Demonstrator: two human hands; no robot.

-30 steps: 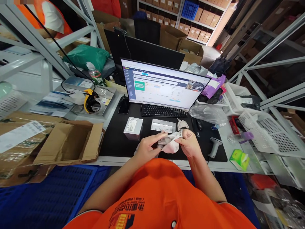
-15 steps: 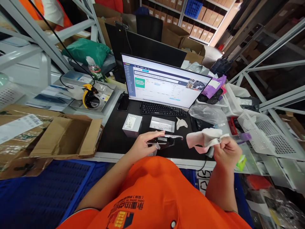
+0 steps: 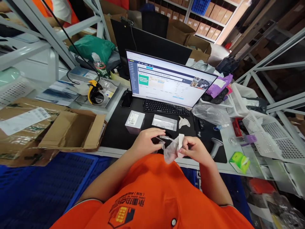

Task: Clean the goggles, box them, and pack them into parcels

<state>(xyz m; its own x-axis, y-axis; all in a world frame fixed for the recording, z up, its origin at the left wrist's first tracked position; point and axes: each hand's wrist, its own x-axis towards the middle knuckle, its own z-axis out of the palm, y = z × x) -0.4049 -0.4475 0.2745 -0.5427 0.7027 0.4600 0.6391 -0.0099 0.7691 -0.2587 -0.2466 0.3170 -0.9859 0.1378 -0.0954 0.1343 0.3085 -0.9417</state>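
My left hand [image 3: 146, 141] is closed around a pair of dark glasses [image 3: 164, 139] just above the black desk mat [image 3: 116, 130]. My right hand [image 3: 194, 151] pinches a pale pinkish cloth [image 3: 172, 149] and holds it against the glasses. Both hands meet near the desk's front edge, in front of the keyboard [image 3: 165, 108]. A small grey box [image 3: 135, 121] and an open silver case [image 3: 164, 122] lie on the mat just beyond my hands. A second small pale cloth [image 3: 184, 122] lies to the right of the case.
A monitor [image 3: 166, 79] stands behind the keyboard. An open cardboard box [image 3: 71, 130] sits at the left, a tape dispenser [image 3: 94, 93] behind it. At the right are a barcode scanner [image 3: 215, 146], a green object [image 3: 239, 161], a plastic bag [image 3: 209, 114] and white baskets [image 3: 269, 136].
My right hand swung out to the right with the cloth, then came back to the glasses in my left hand. The view shifted slightly.
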